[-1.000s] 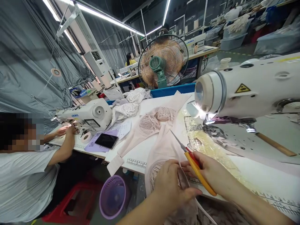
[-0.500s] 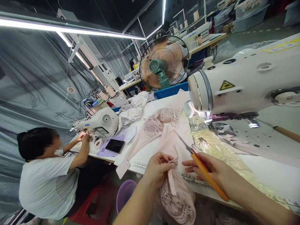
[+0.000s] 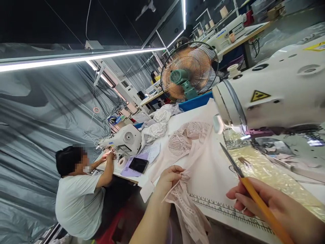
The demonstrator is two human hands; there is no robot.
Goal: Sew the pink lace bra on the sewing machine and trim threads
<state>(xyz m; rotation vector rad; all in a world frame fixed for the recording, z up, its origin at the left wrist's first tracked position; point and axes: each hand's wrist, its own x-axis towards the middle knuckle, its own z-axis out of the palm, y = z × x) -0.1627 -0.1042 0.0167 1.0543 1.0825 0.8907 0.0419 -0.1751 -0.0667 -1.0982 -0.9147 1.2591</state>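
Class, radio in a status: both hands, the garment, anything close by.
Left hand pinching pink lace garment at table edge. Right hand gripping scissors, blades clear of fabric. Sewing machine beyond.

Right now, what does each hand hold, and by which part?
Left hand pinches the pink lace garment at its upper edge; right hand grips the scissors by the yellow handle.

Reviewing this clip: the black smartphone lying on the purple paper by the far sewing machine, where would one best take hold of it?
Probably by its two long edges, coming from above. The black smartphone lies flat, screen up, on the purple paper, so only its thin sides offer a hold. The roll of white tape sits close on its left, so the near edge looks freer.
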